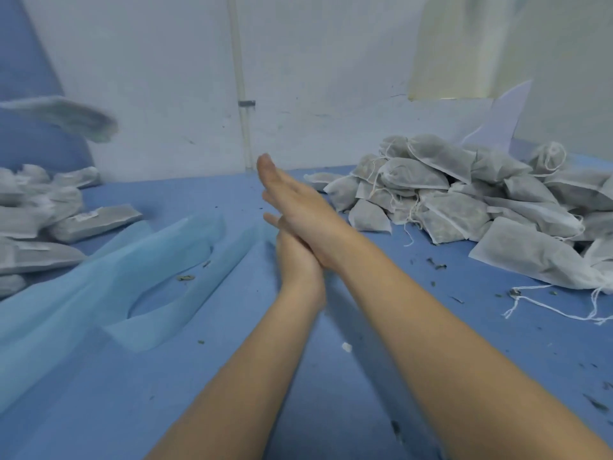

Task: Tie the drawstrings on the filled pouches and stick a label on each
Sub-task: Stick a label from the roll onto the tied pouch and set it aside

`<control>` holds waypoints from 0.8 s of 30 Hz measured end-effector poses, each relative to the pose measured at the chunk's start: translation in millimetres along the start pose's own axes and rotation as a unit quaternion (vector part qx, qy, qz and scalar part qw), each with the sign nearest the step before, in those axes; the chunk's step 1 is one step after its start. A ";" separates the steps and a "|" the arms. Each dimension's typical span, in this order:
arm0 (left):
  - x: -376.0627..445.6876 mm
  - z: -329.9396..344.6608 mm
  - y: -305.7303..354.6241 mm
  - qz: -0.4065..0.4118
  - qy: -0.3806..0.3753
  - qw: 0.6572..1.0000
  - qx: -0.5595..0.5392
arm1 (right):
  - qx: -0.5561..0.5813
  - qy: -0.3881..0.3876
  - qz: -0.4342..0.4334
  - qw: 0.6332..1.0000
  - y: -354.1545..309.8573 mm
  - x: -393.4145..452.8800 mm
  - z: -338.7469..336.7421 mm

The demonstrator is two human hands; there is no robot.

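Mid-frame, right hand (298,207) lies flat across left hand (295,257), palms pressed together holding nothing, probably brushing off crumbs, while a blurred pouch (66,116) hangs airborne upper left, likely tossed toward the left pile (39,214).

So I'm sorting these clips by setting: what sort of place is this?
Probably a small hand-packing workshop: a heap of filled drawstring pouches on a blue-covered table, a stack of pouches at left, some labelled, and dried crumbs scattered about.

A blue table covering (331,376) filled the lower frame, strewn with dark dried leaf bits (436,263). A pale blue translucent sheet (99,287) lay crumpled at centre left. Behind — a scuffed white wall (166,78) with a thin vertical pipe (240,84).
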State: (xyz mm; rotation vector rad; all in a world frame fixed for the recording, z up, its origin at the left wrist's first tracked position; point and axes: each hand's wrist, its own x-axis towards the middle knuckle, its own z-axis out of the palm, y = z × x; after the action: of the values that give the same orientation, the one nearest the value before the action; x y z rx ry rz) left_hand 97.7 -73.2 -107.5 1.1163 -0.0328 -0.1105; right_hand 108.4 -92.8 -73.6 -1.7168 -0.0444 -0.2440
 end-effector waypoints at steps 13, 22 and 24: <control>-28.7 57.1 -31.6 0.077 -0.226 0.893 0.381 | 0.136 0.233 -0.002 0.963 16.5 -60.4 -105.9; -38.0 155.1 -78.8 0.046 -0.298 0.852 0.429 | 0.108 0.371 0.020 0.922 39.8 -105.7 -196.0; -39.8 170.3 -87.8 0.042 -0.305 0.844 0.439 | 0.105 0.391 0.021 0.914 45.1 -111.7 -207.6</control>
State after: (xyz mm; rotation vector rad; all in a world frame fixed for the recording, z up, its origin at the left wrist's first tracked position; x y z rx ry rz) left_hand 37.9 -259.5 -110.5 1.9562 -0.7720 -0.3995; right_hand -21.3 -291.5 -109.3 -1.3038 0.5369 -0.8474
